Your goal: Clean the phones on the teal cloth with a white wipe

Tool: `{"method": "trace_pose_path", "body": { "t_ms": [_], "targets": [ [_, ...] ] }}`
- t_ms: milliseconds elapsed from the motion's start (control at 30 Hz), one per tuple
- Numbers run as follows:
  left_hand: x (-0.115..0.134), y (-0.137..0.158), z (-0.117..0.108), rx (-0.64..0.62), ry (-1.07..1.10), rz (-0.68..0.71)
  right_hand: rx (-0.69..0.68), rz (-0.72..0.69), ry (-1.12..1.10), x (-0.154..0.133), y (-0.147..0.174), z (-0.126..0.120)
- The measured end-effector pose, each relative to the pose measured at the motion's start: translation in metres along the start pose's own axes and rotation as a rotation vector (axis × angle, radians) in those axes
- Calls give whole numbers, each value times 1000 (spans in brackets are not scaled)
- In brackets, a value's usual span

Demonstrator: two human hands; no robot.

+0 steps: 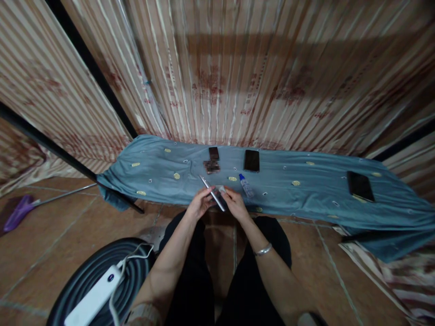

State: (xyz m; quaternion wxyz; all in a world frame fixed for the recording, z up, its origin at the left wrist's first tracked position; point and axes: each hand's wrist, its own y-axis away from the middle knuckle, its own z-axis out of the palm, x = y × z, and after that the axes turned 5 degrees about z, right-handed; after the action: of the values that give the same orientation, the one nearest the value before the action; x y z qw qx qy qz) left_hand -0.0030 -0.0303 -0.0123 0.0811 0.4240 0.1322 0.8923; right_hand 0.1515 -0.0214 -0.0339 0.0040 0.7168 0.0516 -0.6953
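Note:
My left hand (201,201) is closed round a thin, silver-edged phone (217,200), tilted on its edge above the front of the cloth-covered bench. My right hand (234,201) pinches a small pale wipe (221,188) close to the phone's face; whether the two touch is unclear. Just right of my hands lies a clear bottle with a blue cap (246,185). Beyond them rest a small dark flat object (213,153) and a blurred-out patch (211,166). A dark phone (251,161) lies to the right of these.
Another dark phone or tablet (360,186) lies at the right on the blue cloth (316,185). Black poles (98,72) flank the bench, and a striped curtain (231,68) hangs behind. On the left are a purple broom (21,210), a coiled black hose (98,253) and a white power strip (93,296).

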Motion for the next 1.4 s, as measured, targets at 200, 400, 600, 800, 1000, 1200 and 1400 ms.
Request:
{"method": "trace_pose_path", "body": {
  "t_ms": [200, 400, 600, 800, 1000, 1200, 1400],
  "targets": [
    [-14, 3, 4, -77, -97, 32, 41, 70, -57, -5, 1, 0],
    [-22, 4, 8, -24, -151, 65, 28, 234, -292, -8, 0, 7],
    [-28, 0, 6, 23, -239, 210, 107, 217, -321, -5, -2, 10],
    [-32, -8, 2, 69, -268, 304, 158, 241, -230, 0, -4, 13],
    [-33, -9, -3, 56, -299, 336, 137, 243, -243, 0, -5, 10],
    [-29, -7, -5, 74, -381, 343, 63, 227, -137, 2, -4, 8],
    [-22, 1, -5, 12, -365, 277, 39, 206, -85, 8, 0, 2]
  ]
}}
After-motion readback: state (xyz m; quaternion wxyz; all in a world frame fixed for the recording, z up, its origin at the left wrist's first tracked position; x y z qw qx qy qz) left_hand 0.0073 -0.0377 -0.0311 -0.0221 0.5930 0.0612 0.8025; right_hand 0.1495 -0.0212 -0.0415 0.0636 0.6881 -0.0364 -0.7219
